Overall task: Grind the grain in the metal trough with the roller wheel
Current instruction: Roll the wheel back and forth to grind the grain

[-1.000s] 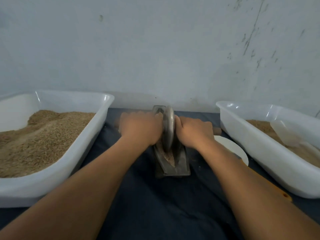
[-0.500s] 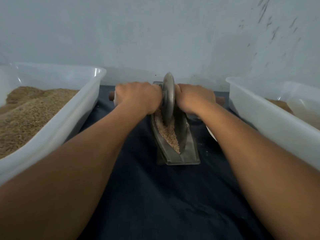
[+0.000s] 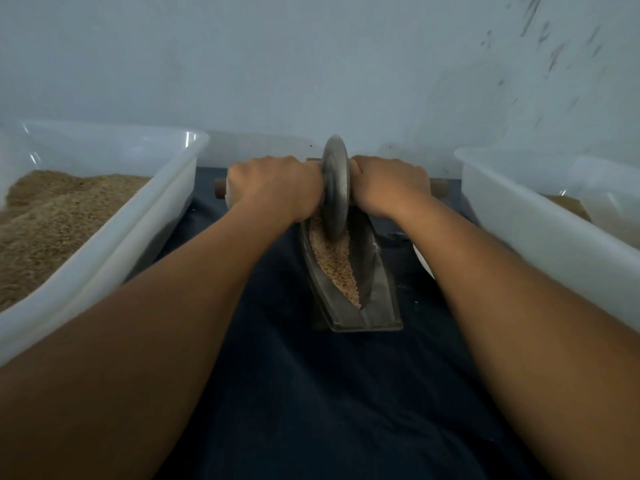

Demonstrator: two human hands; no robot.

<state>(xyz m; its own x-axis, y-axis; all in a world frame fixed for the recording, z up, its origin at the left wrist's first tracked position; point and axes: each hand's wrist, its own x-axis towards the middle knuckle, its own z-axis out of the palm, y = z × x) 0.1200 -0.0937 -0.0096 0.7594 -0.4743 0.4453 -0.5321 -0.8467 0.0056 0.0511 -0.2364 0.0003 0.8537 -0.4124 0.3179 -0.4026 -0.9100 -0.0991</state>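
Head view: the left hand (image 3: 277, 187) and right hand (image 3: 388, 185) each clench one end of the brown wooden axle (image 3: 438, 189) of the one grey metal roller wheel (image 3: 335, 188), standing far in the narrow grey metal trough (image 3: 349, 282) at centre. To grind well, press evenly and roll it back through the tan grain (image 3: 334, 261). Two white plastic tubs (image 3: 114, 237), left and right, flank it.

Two hands (image 3: 277, 185) (image 3: 388, 185), two tubs (image 3: 104, 244) (image 3: 540, 230), one wheel (image 3: 335, 188), one trough (image 3: 377, 299), perhaps one plate (image 3: 424, 261).

Roller wheel (image 3: 335, 188) rolled to trough's (image 3: 377, 306) far end, exposing grain (image 3: 337, 265).
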